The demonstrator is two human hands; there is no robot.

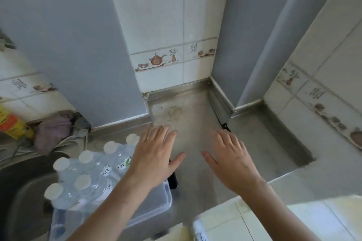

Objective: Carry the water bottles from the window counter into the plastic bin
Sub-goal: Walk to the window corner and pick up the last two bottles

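Several clear water bottles point(86, 178) with white caps stand upright in a translucent plastic bin point(156, 199) at the lower left. My left hand point(154, 154) hovers flat above the bin's right end, fingers straight and spread, holding nothing. My right hand point(233, 160) is stretched out beside it over the steel counter point(194, 123), fingers also straight and empty. A black clip on the bin's right edge shows just under my left hand.
A dark steel sink point(21, 191) lies at the far left, behind it a purple cloth point(52, 129) and a yellow-orange package point(11, 123). Grey panels and tiled walls close the counter's back. A white tiled ledge point(293, 219) runs along the lower right.
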